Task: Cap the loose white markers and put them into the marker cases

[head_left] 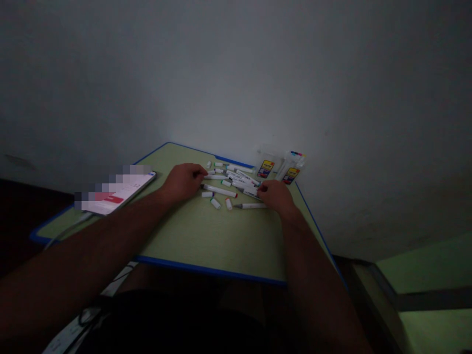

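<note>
My left hand (186, 180) is at the left side of a loose spread of markers, its fingers closed at the end of a white marker (217, 177). On the other side, my right hand (276, 195) pinches the end of another white marker (252, 193) beside the pile. Several more white markers lie crossed between the hands. Nearer to me are a marker with a red end (221, 191) and an uncapped marker (250, 206) with a grey tip. Loose white caps with coloured ends, such as an orange one (229, 203), lie around them.
Two clear plastic cases with yellow labels, a left one (266, 168) and a right one (291, 174), stand by the wall at the table's back right. A lit phone (120, 194) with a cable lies at the left. The pale green table (206, 236) has a blue edge.
</note>
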`<state>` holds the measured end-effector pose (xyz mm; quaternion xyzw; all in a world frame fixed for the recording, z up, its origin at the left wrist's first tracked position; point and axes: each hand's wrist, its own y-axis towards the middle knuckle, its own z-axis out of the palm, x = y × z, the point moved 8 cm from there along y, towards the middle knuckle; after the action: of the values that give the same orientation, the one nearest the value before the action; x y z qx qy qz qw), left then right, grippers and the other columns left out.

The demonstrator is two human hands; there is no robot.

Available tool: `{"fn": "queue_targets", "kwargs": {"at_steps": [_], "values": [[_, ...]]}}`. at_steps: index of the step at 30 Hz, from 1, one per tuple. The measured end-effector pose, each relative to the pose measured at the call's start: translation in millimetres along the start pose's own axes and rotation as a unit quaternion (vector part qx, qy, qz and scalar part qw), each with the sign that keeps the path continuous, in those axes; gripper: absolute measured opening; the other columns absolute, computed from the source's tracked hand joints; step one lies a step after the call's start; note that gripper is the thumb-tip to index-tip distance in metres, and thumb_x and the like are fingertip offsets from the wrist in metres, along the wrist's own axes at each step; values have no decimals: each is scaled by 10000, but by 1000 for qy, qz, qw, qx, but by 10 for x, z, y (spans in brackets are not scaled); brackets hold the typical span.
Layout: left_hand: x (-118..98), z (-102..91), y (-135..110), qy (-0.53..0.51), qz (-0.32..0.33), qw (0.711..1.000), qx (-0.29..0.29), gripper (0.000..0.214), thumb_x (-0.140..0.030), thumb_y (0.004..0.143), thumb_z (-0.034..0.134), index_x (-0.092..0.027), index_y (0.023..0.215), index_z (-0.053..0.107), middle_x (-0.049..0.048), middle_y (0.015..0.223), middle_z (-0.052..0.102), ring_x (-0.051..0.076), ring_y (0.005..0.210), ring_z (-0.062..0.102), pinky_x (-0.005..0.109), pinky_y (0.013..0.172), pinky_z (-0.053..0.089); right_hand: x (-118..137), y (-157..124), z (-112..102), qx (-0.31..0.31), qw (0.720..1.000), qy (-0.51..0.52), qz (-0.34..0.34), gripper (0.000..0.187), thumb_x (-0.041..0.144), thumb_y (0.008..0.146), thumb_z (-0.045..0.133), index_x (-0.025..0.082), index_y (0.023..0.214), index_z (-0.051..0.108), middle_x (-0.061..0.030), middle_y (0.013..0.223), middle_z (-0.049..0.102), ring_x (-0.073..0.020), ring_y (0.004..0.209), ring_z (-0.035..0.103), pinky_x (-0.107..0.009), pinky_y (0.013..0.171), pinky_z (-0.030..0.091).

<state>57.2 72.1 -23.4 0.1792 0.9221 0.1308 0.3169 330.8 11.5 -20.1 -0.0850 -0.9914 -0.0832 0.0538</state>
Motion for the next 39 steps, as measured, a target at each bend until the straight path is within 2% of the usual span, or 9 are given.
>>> {"fn": "queue_targets", "kwargs": {"at_steps": [7,12,17,22,25,28,33,39], "values": [[-30,-69,-1,9,8,1000,-20,316,-245,854,501,-203,1013,772,79,985,764,234,877,681,340,850,508,33,-18,15,12,1000,1,-10,168,260,806,639,236,898,777,-45,989,763,-189,897,682,-281,802,476],[-71,-51,-8,34,19,999,-6,312,-253,867,498,-229,1018,769,73,1048,756,253,940,665,368,882,499,34,-13,34,15,1000,3,-10,161,246,799,649,236,889,782,-50,973,766,-196,892,688,-284,793,485],[-181,-16,-3,54,65,996,-6,337,-260,875,489,-195,1059,764,98,1068,747,266,1006,642,380,927,475,51,-1,68,25,999,0,-22,199,230,795,649,233,934,791,-53,984,769,-191,892,695,-273,803,491],[-388,5,180,111,127,986,16,345,-234,851,490,-191,1032,780,115,1042,748,290,1019,624,394,917,462,72,10,121,42,998,-2,-35,228,220,788,648,235,965,792,-52,1007,770,-195,914,699,-268,797,494],[-518,144,320,146,162,973,70,336,-233,838,496,-198,991,793,116,1006,755,283,975,639,386,904,457,76,9,126,43,999,-5,-32,213,232,791,653,232,951,793,-53,993,772,-205,912,701,-276,783,495],[-555,338,434,148,154,970,112,307,-225,809,536,-233,967,800,98,966,764,252,941,657,345,884,457,82,-2,119,42,999,-4,-27,211,235,793,656,232,952,793,-50,981,774,-214,905,703,-284,765,496],[-606,635,502,151,174,960,156,301,-204,767,565,-261,942,804,92,951,774,240,930,667,325,870,456,86,-11,104,40,999,-4,-26,212,219,785,650,244,940,793,-49,978,773,-209,892,703,-279,751,497],[-606,745,499,188,179,948,186,233,-237,701,621,-263,861,789,85,882,763,238,842,663,315,774,469,88,-9,94,40,999,-18,-20,184,243,789,661,223,913,796,-80,931,771,-214,849,702,-280,737,492]]}}
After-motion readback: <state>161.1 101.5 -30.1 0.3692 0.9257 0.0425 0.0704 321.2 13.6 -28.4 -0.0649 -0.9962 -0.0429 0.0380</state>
